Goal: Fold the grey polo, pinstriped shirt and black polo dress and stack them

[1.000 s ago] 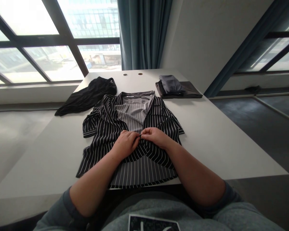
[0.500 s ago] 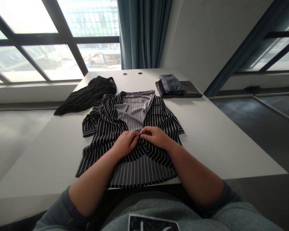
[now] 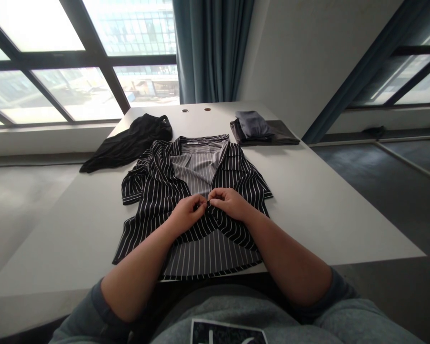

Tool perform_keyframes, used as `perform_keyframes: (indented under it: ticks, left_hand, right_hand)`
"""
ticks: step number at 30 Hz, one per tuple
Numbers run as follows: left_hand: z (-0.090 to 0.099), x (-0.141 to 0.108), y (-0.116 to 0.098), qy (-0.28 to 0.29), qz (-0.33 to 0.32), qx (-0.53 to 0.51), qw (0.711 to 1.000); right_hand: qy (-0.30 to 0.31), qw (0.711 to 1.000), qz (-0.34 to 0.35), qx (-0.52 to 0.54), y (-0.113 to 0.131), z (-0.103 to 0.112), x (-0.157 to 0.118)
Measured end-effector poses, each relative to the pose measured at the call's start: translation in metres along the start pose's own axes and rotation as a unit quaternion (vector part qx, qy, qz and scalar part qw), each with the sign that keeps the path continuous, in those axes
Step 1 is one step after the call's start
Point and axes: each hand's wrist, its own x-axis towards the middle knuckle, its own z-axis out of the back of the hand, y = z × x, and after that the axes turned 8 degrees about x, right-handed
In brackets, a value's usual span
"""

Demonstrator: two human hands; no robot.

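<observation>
L hand [image 3: 187,213] fingers have arched up a touch vs 0.5 s ago, w/ a bit more gap showing btwn index & thumb; R hand [image 3: 230,204] is approx. where it was, & the garments on the table haven't changed place. Both hands meet nr the middle of the striped shirt [image 3: 157,191], fingertips just beside each other. R hand: narrow, thumb & index pinching the front edge. L hand: also narrow at the tips, on the same bit of cloth from the other side; exact detail btwn the tips is too small to tell.

Shirt is blk w/ white stripes, short-sleeved, spread front-up on the white table [image 3: 329,205], collar at the far end, hem at the near edge. Neck opening gapes above the hands, grey inside showing; fronts part again below, w/ the grey inside of the back panel visible down to the hem.

Far L, a crumpled blk garment [image 3: 129,141] lies by the shirt's L shoulder area. Far R, a grey folded cloth [image 3: 252,124] sits on dark folded cloth [image 3: 284,131]. Two round inserts are set in the tabletop's far end, nr the blue curtain [image 3: 213,48] & window [image 3: 57,86].
</observation>
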Motion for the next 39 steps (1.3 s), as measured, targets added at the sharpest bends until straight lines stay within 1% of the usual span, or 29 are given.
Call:
perform_keyframes:
  ticks: [7,10,13,16,18,22,24,28,30,34,37,39]
  left_hand:
    - [0.000,0.000,-0.002,-0.006,-0.007,0.027,1.000]
    - [0.001,-0.001,-0.004,-0.009,-0.008,0.045,0.999]
    - [0.002,-0.001,-0.004,-0.008,-0.017,0.057,0.998]
    - [0.003,-0.002,-0.004,-0.011,-0.031,0.067,0.997]
    - [0.003,-0.002,-0.004,-0.012,-0.040,0.076,0.996]
    - [0.004,-0.002,-0.003,-0.019,-0.051,0.077,0.996]
    - [0.004,-0.002,-0.003,-0.030,-0.046,0.068,0.996]
    - [0.005,-0.001,-0.003,-0.047,-0.025,0.046,0.997]
    - [0.004,-0.001,-0.004,-0.054,-0.014,0.036,0.998]
    - [0.002,-0.001,-0.003,-0.059,0.001,0.013,0.998]
    - [0.001,-0.001,-0.003,-0.053,0.007,-0.010,0.998]
    - [0.002,-0.001,-0.003,-0.038,0.008,-0.033,0.999]
  right_hand:
    - [-0.001,0.998,-0.022,0.053,-0.004,-0.003,0.002]
    - [-0.012,0.993,-0.059,0.104,-0.008,-0.005,0.003]
    - [-0.010,0.984,-0.098,0.150,-0.011,-0.007,0.004]
    - [0.002,0.979,-0.121,0.165,-0.012,-0.008,0.004]
    - [0.004,0.980,-0.122,0.157,-0.013,-0.008,0.004]
    - [-0.005,0.985,-0.092,0.146,-0.011,-0.009,0.003]
    - [-0.022,0.989,-0.070,0.130,-0.007,-0.010,0.001]
    - [-0.080,0.997,0.005,0.011,0.005,-0.011,-0.007]
    - [-0.086,0.995,0.035,-0.028,0.010,-0.011,-0.011]
    - [-0.070,0.993,0.083,-0.048,0.010,-0.013,-0.016]
    - [-0.097,0.985,0.129,-0.064,0.005,-0.015,-0.017]
    - [-0.111,0.978,0.154,-0.081,0.003,-0.017,-0.017]
